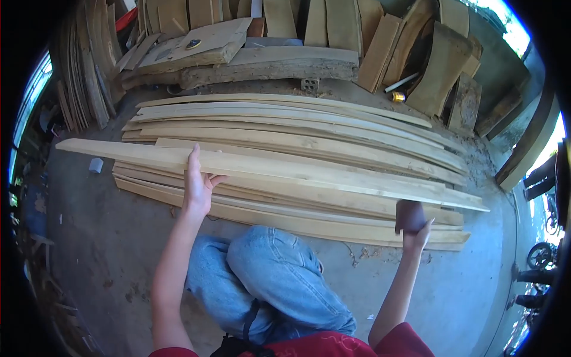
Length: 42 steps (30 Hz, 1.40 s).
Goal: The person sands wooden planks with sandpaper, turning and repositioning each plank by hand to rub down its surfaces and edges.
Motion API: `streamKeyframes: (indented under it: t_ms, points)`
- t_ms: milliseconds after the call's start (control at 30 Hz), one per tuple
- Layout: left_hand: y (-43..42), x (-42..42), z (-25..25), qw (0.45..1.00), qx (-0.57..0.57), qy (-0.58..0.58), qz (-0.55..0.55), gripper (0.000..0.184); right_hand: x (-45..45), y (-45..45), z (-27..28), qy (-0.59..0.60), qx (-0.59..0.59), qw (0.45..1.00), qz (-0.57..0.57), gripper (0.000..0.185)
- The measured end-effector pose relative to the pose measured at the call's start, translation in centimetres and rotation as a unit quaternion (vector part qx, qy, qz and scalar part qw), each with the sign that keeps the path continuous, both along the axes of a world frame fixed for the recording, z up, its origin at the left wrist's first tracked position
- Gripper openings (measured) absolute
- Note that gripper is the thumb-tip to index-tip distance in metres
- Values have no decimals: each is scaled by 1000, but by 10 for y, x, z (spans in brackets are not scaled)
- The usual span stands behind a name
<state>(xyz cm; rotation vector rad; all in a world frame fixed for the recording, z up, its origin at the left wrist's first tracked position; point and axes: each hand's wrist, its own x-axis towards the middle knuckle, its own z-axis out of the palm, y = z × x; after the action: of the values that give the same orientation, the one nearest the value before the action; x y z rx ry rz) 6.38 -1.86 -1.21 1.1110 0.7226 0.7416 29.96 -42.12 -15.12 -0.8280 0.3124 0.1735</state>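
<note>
A long pale wooden board [285, 174] lies across the view, raised above the other boards. My left hand [198, 185] grips its near edge left of the middle, thumb and fingers around it. My right hand [417, 237] is closed on a dark brown sheet or block [410, 216], slightly blurred, just below the board's right part. Whether the brown piece touches the board I cannot tell. Beneath are several long pale boards [309, 141] lying side by side on the floor.
Thick slabs [273, 70] and upright planks [437, 68] stand at the back. A yellow can [398, 96] sits at the back right, a small white block [96, 165] at left. Parts of people [535, 276] and a wheel [540, 254] show at the right edge.
</note>
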Motion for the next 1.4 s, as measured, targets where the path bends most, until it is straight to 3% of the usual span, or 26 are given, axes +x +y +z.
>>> streamKeyframes:
  t_ms: [133,267,400,433,500,533,567,633,700,767,800,833,900,967,1000,1033,1100,1133,1167,1200,1233,1300,1333,1400]
  points:
    - [14,-5,-6,998,18,-52,28,38,-3,38,47,20,44,998,-48,56]
    - [24,-14,-3,988,35,-133,68,43,12,43,13,29,18,999,38,39]
    - [34,-26,-3,971,79,-208,83,47,-9,65,31,-8,81,997,-15,35]
    - [43,-35,-5,958,132,-254,-1,57,-16,70,36,-8,90,996,-20,35]
    - [16,-31,26,932,206,-296,-37,69,-36,87,52,-8,105,994,-13,35]
    - [16,-31,28,914,203,-330,-122,78,-45,98,59,-9,119,993,-6,35]
    - [11,-30,26,914,201,-330,-124,78,-57,109,67,-12,136,991,4,36]
    - [-7,-26,24,889,215,-240,-326,83,-78,134,79,-8,164,986,26,36]
    - [-15,-23,25,886,150,-216,-382,86,-101,156,86,-12,162,985,54,40]
    - [-27,-21,29,936,114,-208,-260,79,-121,170,88,8,178,981,74,42]
    - [-19,-24,23,935,123,-233,-239,68,-128,174,87,23,187,978,88,45]
    - [-18,-29,21,937,125,-228,-233,68,-131,173,80,37,145,983,104,51]
    - [-14,-33,21,951,121,-191,-211,62,-125,167,62,88,98,991,21,50]
    - [-12,-34,20,951,114,-191,-215,60,-105,136,27,132,-66,985,-87,48]
    - [-12,-34,19,949,126,-187,-219,61,-98,123,25,-14,-115,984,-138,47]
    - [-11,-34,18,947,138,-185,-222,62,-100,111,24,-21,-186,951,-247,47]
    - [-8,-33,16,946,142,-189,-222,62,-115,116,68,-257,-311,882,-246,48]
    - [-8,-34,15,945,147,-189,-223,63,-119,117,65,-375,-442,794,-183,45]
    - [-7,-35,15,946,143,-185,-223,63,-118,134,86,-531,-365,761,-76,43]
    - [-7,-35,15,947,156,-180,-217,63,-125,149,105,-580,-423,691,90,54]
    - [-6,-34,16,946,170,-177,-210,64,-135,173,132,-622,-430,635,161,55]
    - [-7,-35,17,946,174,-175,-209,65,-158,210,152,-704,-408,546,197,51]
    - [-7,-35,18,947,179,-173,-205,65,-170,222,155,-702,-381,549,246,50]
    - [-1,-41,17,948,180,-164,-204,66,-169,224,149,-741,-373,503,245,49]
